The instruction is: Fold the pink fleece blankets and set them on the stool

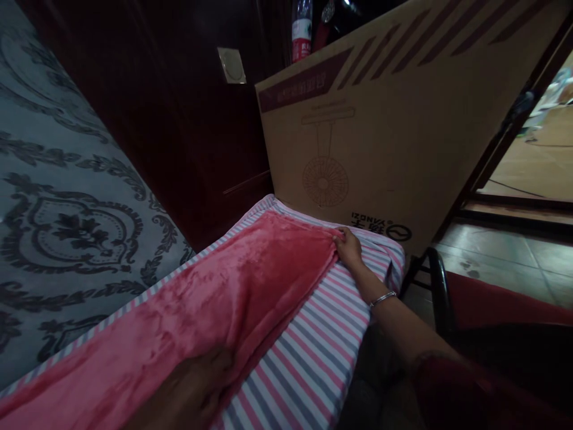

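Striped sheet (308, 340): one, baring an open strip at six o'clock.
Carton (403, 137): one, at two o'clock, along the sheet's far edge.
Pink blanket (192, 298): one, at eight, on the sheet.
Left hand (192, 382): seven o'clock, over blanket; cannot tell its grip.
Right hand (349, 248): four o'clock, pinching blanket's corner.

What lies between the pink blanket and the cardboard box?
In the head view, a narrow strip of striped sheet separates the blanket from the box.
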A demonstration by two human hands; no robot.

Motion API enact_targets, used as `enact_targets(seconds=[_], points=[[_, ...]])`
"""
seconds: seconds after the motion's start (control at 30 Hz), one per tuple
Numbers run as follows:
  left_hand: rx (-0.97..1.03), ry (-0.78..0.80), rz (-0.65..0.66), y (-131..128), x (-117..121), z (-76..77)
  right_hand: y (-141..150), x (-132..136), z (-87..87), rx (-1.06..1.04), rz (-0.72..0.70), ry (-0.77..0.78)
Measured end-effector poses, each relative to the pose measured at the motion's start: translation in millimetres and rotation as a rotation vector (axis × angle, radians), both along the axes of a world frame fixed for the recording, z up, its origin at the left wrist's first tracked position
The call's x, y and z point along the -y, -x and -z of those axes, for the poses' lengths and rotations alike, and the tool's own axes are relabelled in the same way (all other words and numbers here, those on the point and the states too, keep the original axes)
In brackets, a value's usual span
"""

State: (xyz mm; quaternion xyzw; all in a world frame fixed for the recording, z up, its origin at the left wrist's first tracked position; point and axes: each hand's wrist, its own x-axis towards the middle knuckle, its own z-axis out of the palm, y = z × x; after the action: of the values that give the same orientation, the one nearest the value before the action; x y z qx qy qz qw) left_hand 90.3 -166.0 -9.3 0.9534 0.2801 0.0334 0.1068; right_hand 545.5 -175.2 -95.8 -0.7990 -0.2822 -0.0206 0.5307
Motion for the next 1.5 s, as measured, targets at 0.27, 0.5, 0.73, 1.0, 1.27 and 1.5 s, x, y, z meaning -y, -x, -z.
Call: enact_targets(seconds=[0.27, 0.5, 0.73, 1.0, 1.27, 1.5], points=[[-0.058, -0.186, -0.506, 26.5, -54.6, -6.4, 0.7, 2.6, 3.8, -0.009, 0.005, 0.027], [0.056, -0.232, -0.633, 61.2, -69.0, 15.3, -4.2, 0.8, 11.3, 0.019, 0.035, 0.024], [0.239, -0.25, -0.844, 71.5, -74.3, 6.0, -6.9, -0.1, 16.9, 0.063, 0.029, -0.015], [-0.036, -0.133, -0.662, 90.8, -104.0, -6.4, -4.2, 0.3, 13.0, 0.036, 0.021, 0.04], [0.0, -0.309, -0.138, 34.2, -23.0, 6.9, -2.4, -0.9, 9.6, 0.032, 0.016, 0.012], [0.076, -0.291, -0.154, 68.3, -21.9, 53.1, -0.1, -1.3, 5.9, 0.032, 0.008, 0.029]])
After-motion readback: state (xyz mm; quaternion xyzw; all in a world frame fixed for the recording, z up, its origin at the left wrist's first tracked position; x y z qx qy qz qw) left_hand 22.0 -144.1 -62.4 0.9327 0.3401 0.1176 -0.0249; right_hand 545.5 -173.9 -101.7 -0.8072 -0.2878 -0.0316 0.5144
